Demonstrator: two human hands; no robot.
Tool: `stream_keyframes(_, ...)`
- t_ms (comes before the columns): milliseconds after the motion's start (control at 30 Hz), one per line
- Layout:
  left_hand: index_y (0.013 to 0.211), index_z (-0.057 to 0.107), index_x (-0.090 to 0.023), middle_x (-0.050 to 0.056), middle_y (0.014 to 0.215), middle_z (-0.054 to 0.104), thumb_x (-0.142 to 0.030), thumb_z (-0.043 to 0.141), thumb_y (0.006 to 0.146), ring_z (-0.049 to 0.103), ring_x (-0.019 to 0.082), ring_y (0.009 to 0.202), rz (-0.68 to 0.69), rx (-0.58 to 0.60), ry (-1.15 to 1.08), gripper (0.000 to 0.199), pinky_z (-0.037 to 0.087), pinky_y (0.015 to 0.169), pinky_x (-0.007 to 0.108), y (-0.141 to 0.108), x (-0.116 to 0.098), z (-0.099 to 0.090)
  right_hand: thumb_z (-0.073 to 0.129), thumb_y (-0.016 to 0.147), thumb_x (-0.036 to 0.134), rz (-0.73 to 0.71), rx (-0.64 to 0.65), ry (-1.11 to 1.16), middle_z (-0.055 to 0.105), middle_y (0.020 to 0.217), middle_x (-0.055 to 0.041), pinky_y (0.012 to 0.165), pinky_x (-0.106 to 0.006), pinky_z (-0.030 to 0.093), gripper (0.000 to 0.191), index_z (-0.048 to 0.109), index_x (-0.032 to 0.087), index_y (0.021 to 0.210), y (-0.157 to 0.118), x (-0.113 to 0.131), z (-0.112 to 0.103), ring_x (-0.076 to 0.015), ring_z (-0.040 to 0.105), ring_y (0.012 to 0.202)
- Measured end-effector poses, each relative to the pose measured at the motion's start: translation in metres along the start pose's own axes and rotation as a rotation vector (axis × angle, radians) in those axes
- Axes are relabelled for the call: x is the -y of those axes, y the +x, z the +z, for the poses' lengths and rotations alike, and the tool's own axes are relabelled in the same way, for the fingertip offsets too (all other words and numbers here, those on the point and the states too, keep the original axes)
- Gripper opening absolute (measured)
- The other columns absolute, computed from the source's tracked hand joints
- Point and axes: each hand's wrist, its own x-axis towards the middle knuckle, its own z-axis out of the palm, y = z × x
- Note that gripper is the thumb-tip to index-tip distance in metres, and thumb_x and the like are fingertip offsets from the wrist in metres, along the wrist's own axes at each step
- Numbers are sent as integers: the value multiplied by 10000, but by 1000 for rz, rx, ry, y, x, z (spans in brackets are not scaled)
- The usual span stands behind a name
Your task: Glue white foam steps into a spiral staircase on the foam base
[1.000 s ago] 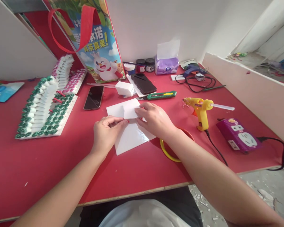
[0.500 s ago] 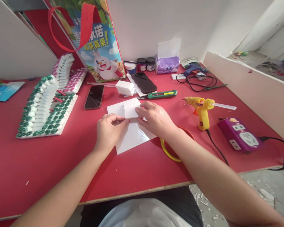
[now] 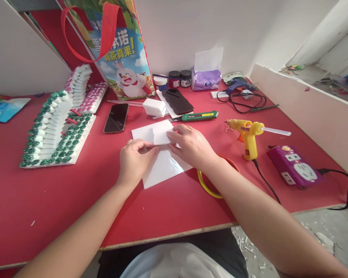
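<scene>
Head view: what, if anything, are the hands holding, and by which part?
A small white card: the right hand grips its right edge; the left hand touches its near left corner.

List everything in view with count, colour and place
Small piece: one, white, centre
Sheet: count unclear, white, beneath piece
Stack: one, white, back centre
Phones: two, black, flanking stack
Cutter: one, green, back centre
Ring: one, yellow, red, right of sheet
Glue gun: one, yellow, right
Corded tool: one, blue, back right
Socket block: one, purple, far right
Tissue pack: one, purple, back
Jars: three, blue, red, black, back
Bag: one, multicoloured, back left
Decorated models: two, white, green, pink, left
Packet: one, blue, far left
Table: one, red, below
Left hand: one, at piece's left
Right hand: one, at piece's right
</scene>
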Motion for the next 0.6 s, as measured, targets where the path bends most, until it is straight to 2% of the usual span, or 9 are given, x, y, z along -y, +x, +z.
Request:
stream_keyframes(200,800,740,-226,25,829,705,-315,774,735,632,200,799,35,-3,6,115,518,748,333,-4,4,-7,565,923,156,10,22,1,640,1177,-176,779,-335,438,240,683,123,1129,0,0,-2,-255,578,951)
stream_keyframes(367,1027,746,-231,38,970,691,-256,720,828,649,196,903,270,-39,-20,202,528,833,344,-4,6,-9,576,919,167,-13,4,-26,626,1232,-171,764,-330,442,295,675,156,1198,-2,0,-2,-247,591,949)
stream_keyframes(467,1021,771,-260,38,924,698,-232,674,875,627,213,929,384,-40,16,177,524,836,359,-2,7,-7,577,920,166,-30,-25,-37,593,1302,-178,752,-322,442,287,683,168,1186,-3,-1,-1,-237,598,948)
stream_keyframes(600,992,784,-267,35,895,727,-206,647,894,607,217,898,427,-49,59,179,519,798,359,-1,8,-4,552,943,176,-48,-28,-37,606,1265,-165,763,-323,454,282,694,192,1186,-4,-3,1,-231,603,932)
